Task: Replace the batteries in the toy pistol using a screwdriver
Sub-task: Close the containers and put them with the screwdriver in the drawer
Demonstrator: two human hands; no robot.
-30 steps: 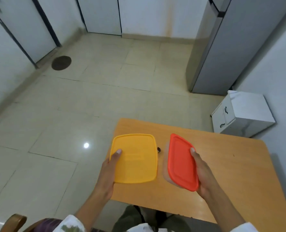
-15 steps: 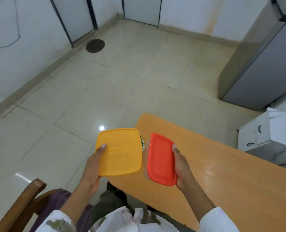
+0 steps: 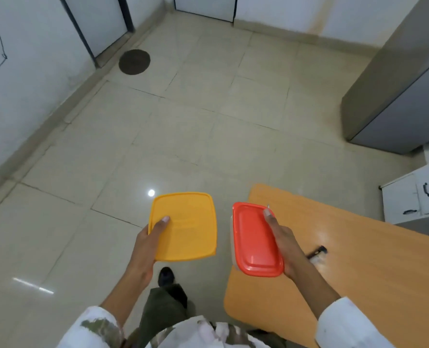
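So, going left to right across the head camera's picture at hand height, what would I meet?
In order: left hand → yellow lid → red-lidded box → right hand → small dark object on the table → white cabinet.

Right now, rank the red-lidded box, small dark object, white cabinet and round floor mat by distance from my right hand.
1. red-lidded box: in the right hand.
2. small dark object: table, just right.
3. white cabinet: farther right.
4. round floor mat: far left.
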